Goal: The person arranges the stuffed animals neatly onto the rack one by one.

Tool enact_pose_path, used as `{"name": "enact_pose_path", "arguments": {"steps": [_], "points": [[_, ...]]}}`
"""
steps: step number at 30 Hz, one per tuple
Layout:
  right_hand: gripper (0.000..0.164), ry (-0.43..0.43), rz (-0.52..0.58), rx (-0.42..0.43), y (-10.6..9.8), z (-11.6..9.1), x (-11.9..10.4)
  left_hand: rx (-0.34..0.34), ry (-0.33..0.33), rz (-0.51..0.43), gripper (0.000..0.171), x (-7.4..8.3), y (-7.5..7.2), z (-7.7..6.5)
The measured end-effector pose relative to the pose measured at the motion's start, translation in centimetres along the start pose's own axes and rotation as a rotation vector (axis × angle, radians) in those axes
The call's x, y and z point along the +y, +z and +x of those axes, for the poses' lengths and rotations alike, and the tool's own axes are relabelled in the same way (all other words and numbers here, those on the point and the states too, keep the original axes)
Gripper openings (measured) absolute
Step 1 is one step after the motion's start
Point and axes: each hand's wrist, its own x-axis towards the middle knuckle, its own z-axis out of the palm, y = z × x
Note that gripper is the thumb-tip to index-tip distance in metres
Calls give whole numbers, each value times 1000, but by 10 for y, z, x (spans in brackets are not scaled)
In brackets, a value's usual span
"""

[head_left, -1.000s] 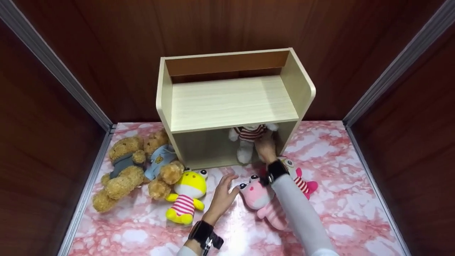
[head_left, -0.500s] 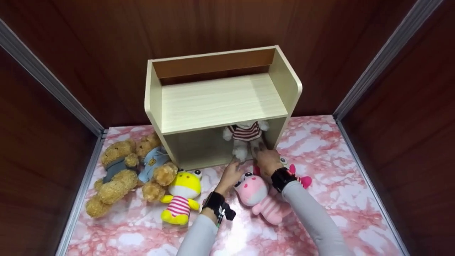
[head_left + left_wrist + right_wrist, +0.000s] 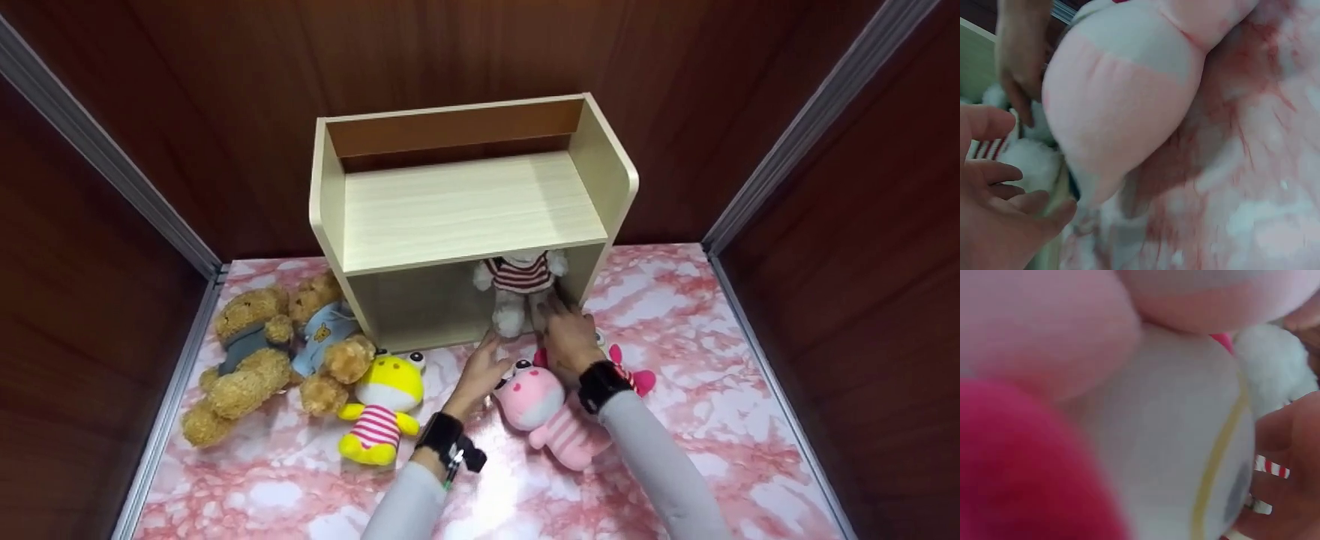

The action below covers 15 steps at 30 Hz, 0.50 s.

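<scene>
A white plush toy [image 3: 523, 276] in a red-striped sweater sits in the lower compartment of a small wooden shelf [image 3: 465, 206]; the board above hides most of its head. Its feet reach the compartment's front edge. My right hand [image 3: 568, 337] is at the toy's leg on the right side, fingers pointing into the compartment. My left hand [image 3: 478, 375] is by the toy's other foot, fingers loosely extended and holding nothing. In the left wrist view, the left hand [image 3: 1005, 197] has its fingers spread beside the fluffy white foot [image 3: 1030, 163].
A pink plush frog [image 3: 532, 397] lies between my forearms, and a magenta striped plush [image 3: 641, 381] is partly under my right wrist. To the left lie a yellow plush frog [image 3: 380, 412] and two brown teddy bears [image 3: 251, 375] [image 3: 330, 345]. Dark panels enclose the marbled surface.
My right hand has come down from the plush toy's torso to its leg. My left hand has moved forward to the foot. The head view has shifted slightly.
</scene>
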Motion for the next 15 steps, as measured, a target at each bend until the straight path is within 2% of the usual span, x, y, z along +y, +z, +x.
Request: {"name": "enact_pose_path", "arguments": {"steps": [4,6,8,12,15], "points": [[48,-77,173,173,-5,-17,6,27,16,59,57,10,-24,-19],[43,-103,241,241,-9,-26,9,47,57,86,53,17,-39,-29],[40,-102,290,278,-14,-35,12,63,102,102,47,25,-55,-40],[37,-39,362,307,-27,-50,23,125,178,91,38,40,-90,-63],[38,-3,381,332,-35,-60,35,234,236,75,35,49,-116,-79]]}}
